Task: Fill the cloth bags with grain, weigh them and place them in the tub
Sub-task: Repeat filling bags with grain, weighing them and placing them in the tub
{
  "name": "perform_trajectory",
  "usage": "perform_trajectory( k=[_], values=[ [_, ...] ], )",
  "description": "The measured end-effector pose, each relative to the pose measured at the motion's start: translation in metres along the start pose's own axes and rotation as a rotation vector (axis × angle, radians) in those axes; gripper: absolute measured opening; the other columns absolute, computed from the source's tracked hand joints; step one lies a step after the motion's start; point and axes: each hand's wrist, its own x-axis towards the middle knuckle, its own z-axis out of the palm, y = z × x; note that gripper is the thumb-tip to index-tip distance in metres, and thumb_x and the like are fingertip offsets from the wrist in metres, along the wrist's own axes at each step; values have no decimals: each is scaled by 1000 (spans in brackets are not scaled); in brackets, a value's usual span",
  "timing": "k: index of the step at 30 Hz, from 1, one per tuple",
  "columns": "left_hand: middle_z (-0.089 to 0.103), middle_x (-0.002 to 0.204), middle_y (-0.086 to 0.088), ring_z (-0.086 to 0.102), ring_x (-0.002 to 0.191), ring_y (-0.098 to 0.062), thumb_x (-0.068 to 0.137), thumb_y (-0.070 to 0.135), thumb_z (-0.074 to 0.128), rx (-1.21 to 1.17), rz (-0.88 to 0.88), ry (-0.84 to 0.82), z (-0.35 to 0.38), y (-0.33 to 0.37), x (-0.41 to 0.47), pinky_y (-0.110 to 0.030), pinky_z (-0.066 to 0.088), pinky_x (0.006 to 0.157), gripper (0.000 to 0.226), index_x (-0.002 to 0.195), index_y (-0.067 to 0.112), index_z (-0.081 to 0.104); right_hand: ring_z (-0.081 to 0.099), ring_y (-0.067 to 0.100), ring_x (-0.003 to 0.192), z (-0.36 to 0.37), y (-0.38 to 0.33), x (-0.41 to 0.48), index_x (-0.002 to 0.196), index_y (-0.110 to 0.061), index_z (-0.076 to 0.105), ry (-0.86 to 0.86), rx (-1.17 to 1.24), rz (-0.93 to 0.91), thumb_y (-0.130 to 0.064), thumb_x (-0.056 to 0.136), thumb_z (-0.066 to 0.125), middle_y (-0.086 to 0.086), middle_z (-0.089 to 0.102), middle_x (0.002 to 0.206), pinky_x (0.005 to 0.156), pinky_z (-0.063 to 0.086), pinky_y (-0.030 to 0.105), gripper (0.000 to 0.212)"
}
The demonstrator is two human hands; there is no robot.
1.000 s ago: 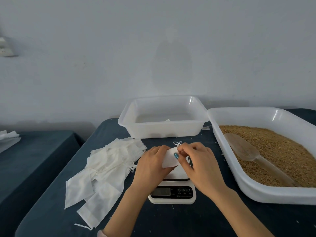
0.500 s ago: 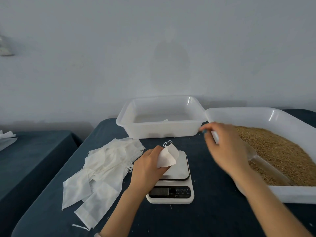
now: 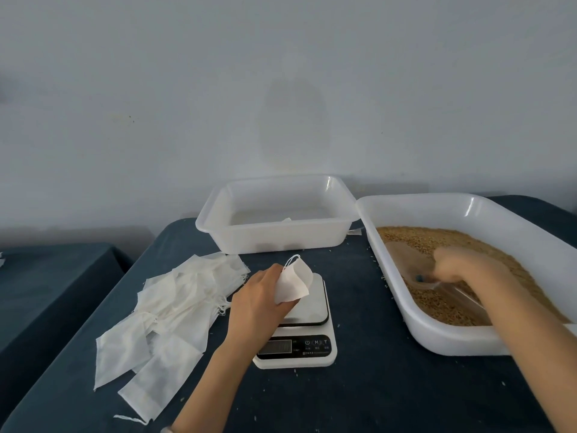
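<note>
Left hand: my left hand (image 3: 259,303) is over the left edge of the scale (image 3: 313,307), with fingers and thumb pinching a cloth bag (image 3: 295,284) by its side.
Cloth bag: white and thin, held above the scale's plate. Its mouth gapes toward the right and its drawstring loop stands up at the top. I cannot tell whether its lower edge touches the plate.
Right hand: my right hand (image 3: 462,264) is inside the grain bin (image 3: 437,337), blurred. My fingers are curled over the handle of the scoop (image 3: 406,257) and my thumb is pressed against it.
Scoop: clear plastic, with its bowl lying on the grain (image 3: 443,240) near the bin's left wall.
Grain: brown, spread across the floor of the grain bin. A few loose kernels lie on the tabletop (image 3: 374,385) just beside the bin.
Scale: small and white with a dark display strip at the front. It stands on the tabletop between the pile of bags (image 3: 175,310) and the grain bin.
Pile of bags: flat white bags, overlapping loosely, to the left of the scale.
Tub: the white tub (image 3: 281,240) sits behind the scale, close by the grain bin's far left corner. A small white tip shows above its front wall, but I cannot tell what it is.
Tabletop: covered in dark blue cloth.
</note>
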Motion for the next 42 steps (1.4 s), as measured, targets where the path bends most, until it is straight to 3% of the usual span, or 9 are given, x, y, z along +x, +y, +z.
perform_trajectory(
  k=[3,11,17,22,28,30,34,39,42],
  values=[
    [45,78,16,46,72,-10,83,50,68,2,-10,-6,0,-2,-3,-18,27,51,38,91,41,32,56,19,90,5,-2,-3,139,-4,43,-47,81,20,-25,97,56,9,58,121,80,48,26,49],
    [54,87,13,52,78,-15,84,50,67,-11,-45,-9,-1,-6,-8,-30,39,58,31,96,34,44,67,21,65,-4,-1,7,127,-2,52,134,524,94,-25,98,55,11,65,88,55,56,31,38],
    [54,85,12,52,79,-15,84,51,67,-1,-50,1,-1,-5,-8,-31,39,58,31,97,32,46,42,40,129,-10,-14,18,152,-4,8,226,390,172,-20,96,48,23,23,150,102,43,45,71],
    [56,90,13,52,79,-14,84,48,68,12,-49,-9,0,-3,-9,-30,37,58,31,101,32,47,31,43,136,14,-32,23,146,-26,-24,42,225,85,2,90,50,24,2,155,107,41,45,97],
    [57,89,13,54,80,-15,84,48,68,-3,-55,-15,-2,-5,-10,-31,41,59,30,99,32,47,49,22,125,11,-31,18,157,-29,2,-112,554,-132,3,98,37,8,12,163,82,52,20,76],
    [56,87,13,53,78,-14,84,48,67,-11,-55,-12,-2,-5,-10,-30,38,58,29,97,32,46,43,31,134,7,-26,14,155,-36,13,-173,747,-139,0,99,35,6,18,162,90,52,36,70],
    [57,86,11,54,78,-16,85,47,67,-23,-62,-17,-2,-6,-11,-30,40,59,29,94,33,43,54,21,61,-1,-20,19,137,-4,43,-72,914,65,-17,99,48,16,61,96,42,42,28,40],
    [58,85,12,56,79,-15,86,51,65,-34,-92,-22,-2,-8,-12,-31,44,62,29,94,34,43,63,31,93,-6,-11,21,144,-10,37,-91,1060,2,-27,87,71,12,61,100,81,53,38,69],
    [57,80,13,55,76,-12,85,51,63,-75,-117,-27,0,-10,-11,-30,42,58,29,89,33,42,60,22,65,-9,-7,16,146,-14,36,-53,993,-38,-34,85,70,8,61,80,54,51,26,72]
  ],
)
